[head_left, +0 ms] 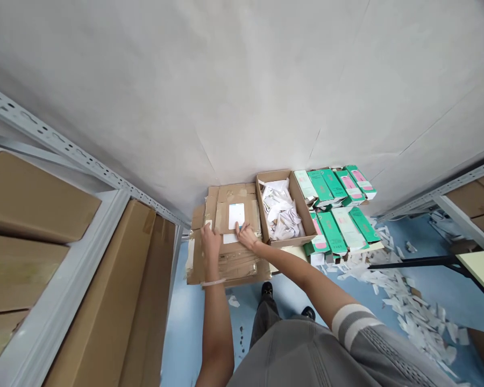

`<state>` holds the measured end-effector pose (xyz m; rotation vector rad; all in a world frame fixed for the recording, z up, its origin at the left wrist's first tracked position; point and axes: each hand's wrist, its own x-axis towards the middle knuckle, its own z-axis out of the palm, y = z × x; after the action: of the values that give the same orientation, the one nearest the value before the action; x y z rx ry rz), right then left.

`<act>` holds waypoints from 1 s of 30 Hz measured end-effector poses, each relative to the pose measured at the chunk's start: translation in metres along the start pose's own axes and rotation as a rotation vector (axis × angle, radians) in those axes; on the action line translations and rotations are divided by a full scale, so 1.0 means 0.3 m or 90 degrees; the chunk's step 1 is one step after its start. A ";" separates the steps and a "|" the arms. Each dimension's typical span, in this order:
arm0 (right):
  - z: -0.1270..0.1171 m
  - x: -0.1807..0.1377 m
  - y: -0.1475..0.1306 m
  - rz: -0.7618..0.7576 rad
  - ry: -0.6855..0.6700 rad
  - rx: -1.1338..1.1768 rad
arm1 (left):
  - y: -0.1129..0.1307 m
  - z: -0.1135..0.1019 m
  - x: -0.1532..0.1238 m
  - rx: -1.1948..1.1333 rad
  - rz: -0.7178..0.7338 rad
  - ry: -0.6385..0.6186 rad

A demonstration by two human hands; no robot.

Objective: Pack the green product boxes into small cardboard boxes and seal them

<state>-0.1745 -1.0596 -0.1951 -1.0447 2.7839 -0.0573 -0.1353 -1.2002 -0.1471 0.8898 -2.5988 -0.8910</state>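
Flattened cardboard carton (234, 263) on floor (189, 333) — left hand (210, 243) and right hand (247, 236) open, lying flat on it beside white label (236, 216); light, stiff sheet — take hold at edges.

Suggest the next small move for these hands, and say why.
Probably press the white label flat, sliding the right hand up over it: its fingertips sit at the label's lower edge, while the left hand rests on the flattened cardboard, seemingly steadying it.
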 end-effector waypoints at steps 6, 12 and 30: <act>-0.047 0.031 0.098 -0.026 0.049 0.026 | -0.008 -0.012 -0.084 -0.013 0.008 0.066; -0.039 0.086 0.127 0.005 0.057 0.058 | -0.002 -0.003 -0.143 0.046 0.041 -0.003; -0.591 -0.358 0.335 0.170 0.578 0.607 | 0.315 -0.038 -0.015 -0.220 0.100 0.095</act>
<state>-0.1902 -0.9173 -0.0146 -0.4019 2.8286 -1.9919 -0.1712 -1.1437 -0.0794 0.6231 -2.2576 -1.1350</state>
